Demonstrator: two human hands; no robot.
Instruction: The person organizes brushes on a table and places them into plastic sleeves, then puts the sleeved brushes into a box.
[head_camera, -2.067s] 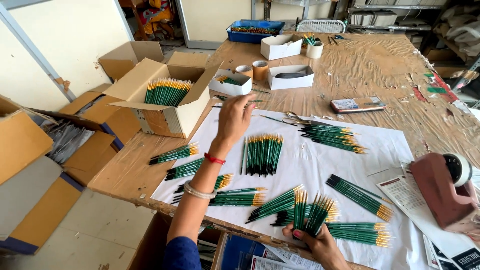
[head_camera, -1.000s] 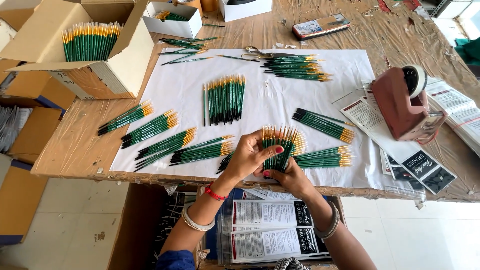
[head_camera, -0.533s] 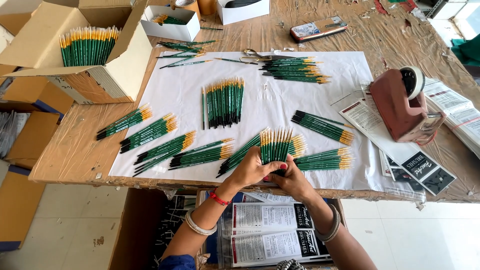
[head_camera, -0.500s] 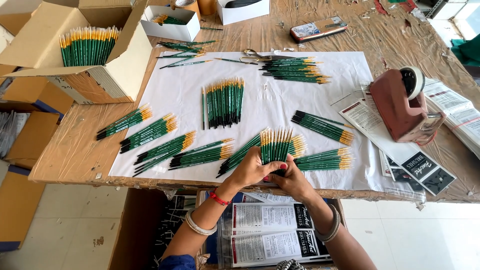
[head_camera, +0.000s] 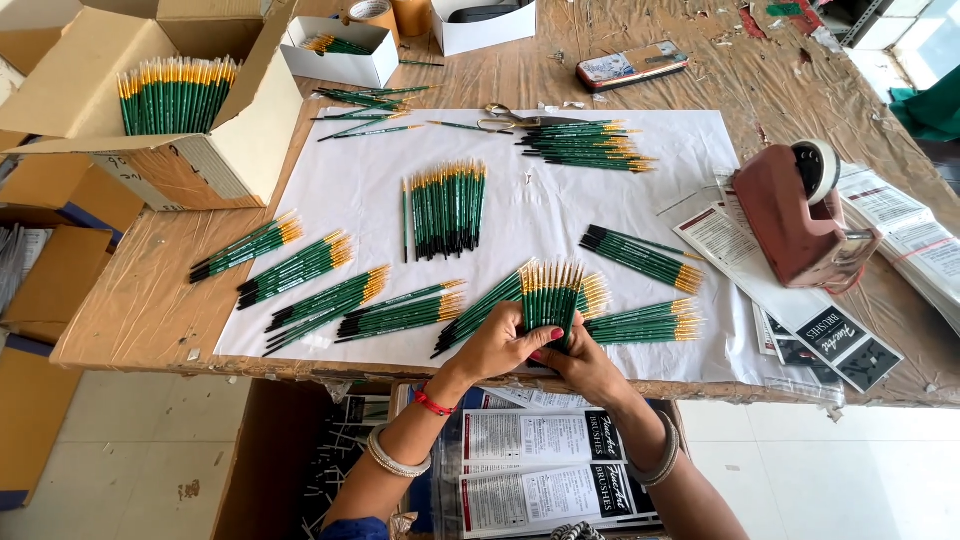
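Now both hands (head_camera: 545, 350) grip brush bundle (head_camera: 550, 300)

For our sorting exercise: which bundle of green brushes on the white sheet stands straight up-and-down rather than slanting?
The centre bundle above the hands; all the other bundles lie slanted or sideways.

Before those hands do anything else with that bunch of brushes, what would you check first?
1. Both hands on the bunch: left hand and right hand grip the held brushes. Ok.
2. Tips face one way: the yellow ends all point away from the person. Ok.
3. Ends level: slightly fanned and uneven. Not ok.
4. Bare spot on the white sheet: free space lies beyond the bunch. Ok.
5. Neighbouring bundle apart from the bunch: overlap hidden. Cannot tell.
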